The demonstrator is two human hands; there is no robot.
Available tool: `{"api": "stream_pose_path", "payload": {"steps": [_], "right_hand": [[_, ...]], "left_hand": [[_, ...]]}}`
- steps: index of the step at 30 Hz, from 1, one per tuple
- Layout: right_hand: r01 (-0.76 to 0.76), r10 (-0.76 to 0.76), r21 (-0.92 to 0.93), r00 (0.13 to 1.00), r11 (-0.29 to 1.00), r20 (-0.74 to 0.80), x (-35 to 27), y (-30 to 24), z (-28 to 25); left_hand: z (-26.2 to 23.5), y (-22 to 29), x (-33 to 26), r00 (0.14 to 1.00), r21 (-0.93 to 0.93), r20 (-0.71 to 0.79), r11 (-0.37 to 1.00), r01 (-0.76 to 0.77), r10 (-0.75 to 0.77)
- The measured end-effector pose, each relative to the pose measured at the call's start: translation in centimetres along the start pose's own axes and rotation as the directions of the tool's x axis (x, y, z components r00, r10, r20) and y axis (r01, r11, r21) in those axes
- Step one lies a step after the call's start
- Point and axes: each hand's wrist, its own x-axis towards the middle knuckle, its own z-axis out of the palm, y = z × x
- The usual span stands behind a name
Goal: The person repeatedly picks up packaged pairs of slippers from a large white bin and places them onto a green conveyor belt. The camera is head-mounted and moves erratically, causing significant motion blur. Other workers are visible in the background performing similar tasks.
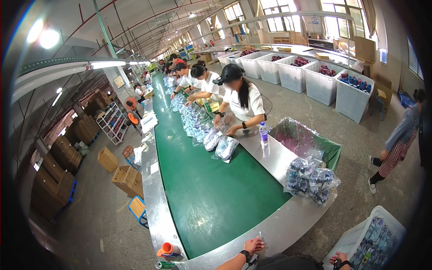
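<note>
My left hand [254, 245] is at the metal near edge of the conveyor table, fingers loosely bent and somewhat apart, with nothing visible in it. Low on the right, my right hand [338, 258] hangs beside a white plastic bin [335, 246], its fingers curled in and no object showing in them. Bagged shoes [374, 238] fill that bin. Above my hands, a pile of clear-bagged shoes [310, 180] sits on the table's right corner. Farther up the green belt [211, 198] lie more bagged shoes [226, 148], in front of a co-worker in a black cap [231, 72].
An orange tape dispenser [167, 249] and a green can [164, 265] stand at the near left corner. A bottle [263, 135] is on the right ledge. A green-lined container [330, 150] stands beyond it. Someone [400, 139] walks at far right. Cartons [128, 181] and a stool [138, 208] are left.
</note>
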Motion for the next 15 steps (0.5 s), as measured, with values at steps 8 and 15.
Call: {"api": "stream_pose_path", "payload": {"steps": [8, 15], "right_hand": [[0.047, -0.047, -0.023, 0.999, 0.999, -0.012, 0.4, 0.1, -0.2], [0.002, -0.002, -0.018, 1.000, 1.000, -0.011, 1.6, 0.3, -0.9]], "left_hand": [[0.0, 0.0, -0.2, 1.000, 0.011, -0.013, 1.000, -0.008, 0.008], [0.1, 0.1, -0.2, 1.000, 0.000, -0.005, 1.000, 0.000, 0.000]]}}
